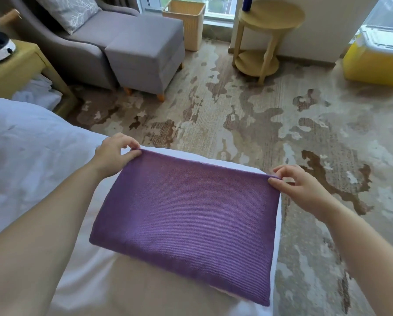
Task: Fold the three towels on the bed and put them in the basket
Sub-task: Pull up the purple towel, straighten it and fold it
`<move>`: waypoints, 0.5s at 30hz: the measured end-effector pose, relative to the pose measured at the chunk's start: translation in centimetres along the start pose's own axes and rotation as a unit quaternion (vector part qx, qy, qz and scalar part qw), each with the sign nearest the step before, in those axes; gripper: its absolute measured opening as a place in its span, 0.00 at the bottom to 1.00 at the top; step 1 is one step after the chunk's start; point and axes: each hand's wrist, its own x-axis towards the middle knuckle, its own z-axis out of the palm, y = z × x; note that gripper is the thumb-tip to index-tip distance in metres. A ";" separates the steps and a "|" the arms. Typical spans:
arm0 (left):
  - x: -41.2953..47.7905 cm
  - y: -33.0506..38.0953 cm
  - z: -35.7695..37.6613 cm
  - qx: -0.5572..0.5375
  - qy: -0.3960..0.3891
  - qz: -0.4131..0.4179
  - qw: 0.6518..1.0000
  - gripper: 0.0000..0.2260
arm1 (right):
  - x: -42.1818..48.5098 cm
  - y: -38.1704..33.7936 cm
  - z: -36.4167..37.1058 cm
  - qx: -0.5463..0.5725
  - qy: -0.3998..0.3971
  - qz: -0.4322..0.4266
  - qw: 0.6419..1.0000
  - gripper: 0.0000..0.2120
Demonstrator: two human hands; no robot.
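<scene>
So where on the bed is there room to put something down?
The white bed to the left of the left hand is bare. The tan strip near the person, beside the purple towel, is free too. The bed's corner is crowded: the towel covers it, with the right hand pinching its far right corner.

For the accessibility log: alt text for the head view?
A left hand and right hand pinch the far corners of a purple towel lying on a white bed. Beyond stand a grey armchair, a wicker basket and a round side table.
</scene>
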 end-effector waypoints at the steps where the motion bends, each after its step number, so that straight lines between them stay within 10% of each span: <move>1: 0.3 0.1 -0.3 -0.031 0.011 -0.005 0.999 0.01 | 0.2 0.0 -0.4 0.039 -0.009 0.013 0.999 0.09; 7: 1.7 0.8 2.8 0.061 0.014 -0.067 0.996 0.04 | 2.0 2.2 1.9 0.003 0.021 0.125 0.992 0.10; 15: -1.1 -1.6 4.5 -0.135 0.074 -0.150 0.976 0.08 | 1.2 2.9 3.4 0.004 0.079 0.068 0.995 0.06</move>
